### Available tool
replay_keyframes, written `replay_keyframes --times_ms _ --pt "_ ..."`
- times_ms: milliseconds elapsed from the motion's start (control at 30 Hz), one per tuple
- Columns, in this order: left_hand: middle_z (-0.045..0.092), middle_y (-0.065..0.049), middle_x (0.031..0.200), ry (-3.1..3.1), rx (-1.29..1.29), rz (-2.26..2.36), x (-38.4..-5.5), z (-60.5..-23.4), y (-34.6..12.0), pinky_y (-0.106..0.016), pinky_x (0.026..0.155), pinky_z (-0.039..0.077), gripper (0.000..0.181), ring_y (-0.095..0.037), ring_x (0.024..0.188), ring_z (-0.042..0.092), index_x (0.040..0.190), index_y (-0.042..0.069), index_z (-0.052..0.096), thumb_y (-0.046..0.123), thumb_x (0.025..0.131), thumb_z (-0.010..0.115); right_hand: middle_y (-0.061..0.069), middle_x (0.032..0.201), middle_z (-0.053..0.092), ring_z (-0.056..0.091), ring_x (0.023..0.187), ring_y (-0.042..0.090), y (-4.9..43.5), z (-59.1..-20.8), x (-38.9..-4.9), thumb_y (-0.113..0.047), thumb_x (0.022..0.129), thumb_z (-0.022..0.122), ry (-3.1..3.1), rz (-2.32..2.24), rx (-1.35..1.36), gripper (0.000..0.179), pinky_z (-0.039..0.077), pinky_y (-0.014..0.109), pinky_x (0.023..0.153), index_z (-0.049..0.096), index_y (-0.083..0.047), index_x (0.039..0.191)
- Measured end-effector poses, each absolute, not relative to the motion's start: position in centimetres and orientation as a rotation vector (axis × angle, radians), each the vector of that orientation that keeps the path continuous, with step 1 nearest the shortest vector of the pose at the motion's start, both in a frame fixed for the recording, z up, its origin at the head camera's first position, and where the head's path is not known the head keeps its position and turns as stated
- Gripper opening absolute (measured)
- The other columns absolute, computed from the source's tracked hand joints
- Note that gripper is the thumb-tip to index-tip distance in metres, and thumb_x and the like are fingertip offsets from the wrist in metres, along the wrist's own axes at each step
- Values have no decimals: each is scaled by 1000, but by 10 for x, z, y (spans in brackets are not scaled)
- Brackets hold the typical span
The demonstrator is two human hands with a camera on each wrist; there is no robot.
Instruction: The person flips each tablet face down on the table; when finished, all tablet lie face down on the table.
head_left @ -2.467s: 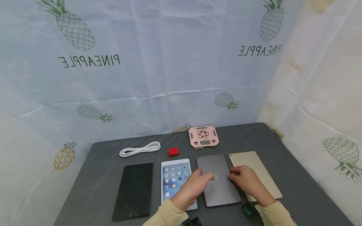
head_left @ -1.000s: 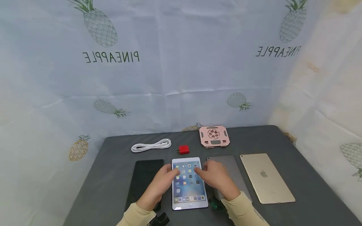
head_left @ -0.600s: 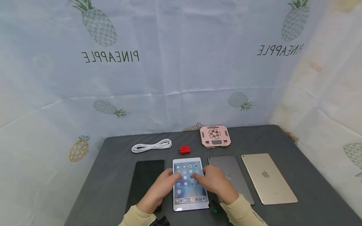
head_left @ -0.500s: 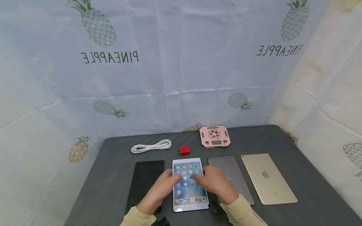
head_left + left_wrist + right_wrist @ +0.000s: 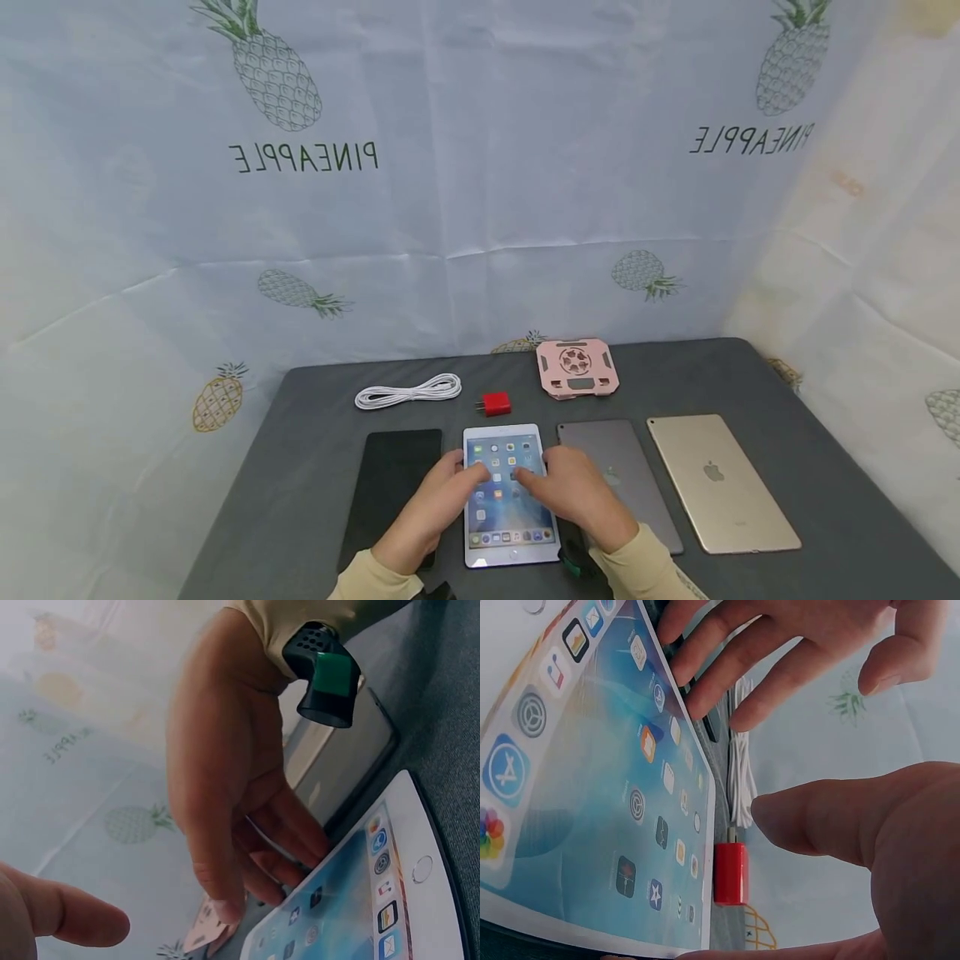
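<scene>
A white tablet (image 5: 512, 525) with a lit screen of app icons lies face up on the dark table. My left hand (image 5: 435, 504) is at its left edge and my right hand (image 5: 581, 492) at its right edge. In the right wrist view the left hand's fingers (image 5: 724, 656) are spread and fairly straight, tips at the tablet's edge. In the left wrist view the right hand's fingers (image 5: 289, 825) reach down to the opposite edge. Both thumbs stand apart above the screen. The tablet lies flat; neither hand grips it.
A black tablet (image 5: 390, 475) lies to the left, partly under my left arm. On the right are a grey tablet (image 5: 611, 442) and a gold tablet (image 5: 720, 492), backs up. Behind stand a white cable (image 5: 408, 392), a red charger plug (image 5: 496, 404) and a pink stand (image 5: 577, 367).
Both hands have moved left from the edges of the grey tablet to those of the white one. Over the last half second they stay there; the head view shifts slightly.
</scene>
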State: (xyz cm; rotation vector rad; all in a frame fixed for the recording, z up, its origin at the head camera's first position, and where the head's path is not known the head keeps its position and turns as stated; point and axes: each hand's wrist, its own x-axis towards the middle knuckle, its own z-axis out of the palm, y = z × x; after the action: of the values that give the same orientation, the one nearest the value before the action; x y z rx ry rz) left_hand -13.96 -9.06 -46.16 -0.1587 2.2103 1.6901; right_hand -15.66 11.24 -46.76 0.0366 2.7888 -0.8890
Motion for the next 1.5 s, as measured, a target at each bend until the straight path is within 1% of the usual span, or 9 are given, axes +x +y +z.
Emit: replay_keyframes --times_ms 167,333,567,700,867,1033,1200,1333,1500 --pt "47 -37 154 2190 -223 1745 -141 -463 -91 -69 117 42 85 -45 133 56 159 -19 29 27 95 63 9 85 69 60 72 20 111 -469 -157 -47 91 81 2793 -868 32 53 46 33 58 75 4 104" --pt "35 -40 163 2199 -278 1768 -142 -464 -91 -77 122 29 86 -54 147 41 159 -17 30 27 95 65 6 78 64 59 67 18 110 -469 -158 -47 91 81 2794 -880 11 51 43 31 54 75 3 102" --pt "38 -38 162 2187 -311 1787 -141 -465 -90 -77 122 29 82 -54 146 42 158 -15 34 23 92 63 5 79 64 59 69 18 110 -468 -157 -46 92 81 2790 -878 4 50 44 31 55 75 2 102" --pt "38 -38 163 2197 -310 1795 -140 -464 -90 -76 123 29 83 -54 149 40 159 -15 32 21 90 63 4 78 64 58 68 18 110 -469 -157 -46 92 81 2805 -864 -19 48 43 31 56 75 1 99" --pt "41 -39 161 2206 -272 1808 -139 -462 -91 -75 122 33 85 -52 146 44 161 -14 30 22 91 62 4 76 62 57 67 18 110 -471 -156 -46 92 81 2806 -881 -23 46 42 30 55 75 -1 96" --pt "34 -37 165 2175 -271 1821 -141 -460 -91 -75 124 29 83 -53 149 39 161 -13 31 21 92 62 5 74 60 56 66 18 110 -470 -156 -45 92 81 2794 -896 -13 44 41 30 54 73 -2 94" --pt "30 -38 167 2104 -267 1861 -144 -456 -93 -74 124 29 83 -53 142 43 161 -15 29 20 93 61 5 75 60 57 66 17 112 -469 -157 -46 93 80 2773 -903 -1 46 41 29 54 74 -1 99" --pt "33 -37 164 2071 -236 1877 -146 -453 -96 -72 120 35 82 -50 134 49 161 -15 29 19 93 61 5 75 59 56 66 18 113 -470 -157 -46 93 80 2782 -887 -4 45 41 29 54 74 -1 98" --pt "35 -35 164 2062 -208 1872 -146 -451 -97 -71 119 35 81 -48 132 49 161 -14 30 20 94 60 5 74 59 56 66 18 114 -470 -158 -46 94 79 2780 -885 -3 46 40 29 54 75 -1 101"
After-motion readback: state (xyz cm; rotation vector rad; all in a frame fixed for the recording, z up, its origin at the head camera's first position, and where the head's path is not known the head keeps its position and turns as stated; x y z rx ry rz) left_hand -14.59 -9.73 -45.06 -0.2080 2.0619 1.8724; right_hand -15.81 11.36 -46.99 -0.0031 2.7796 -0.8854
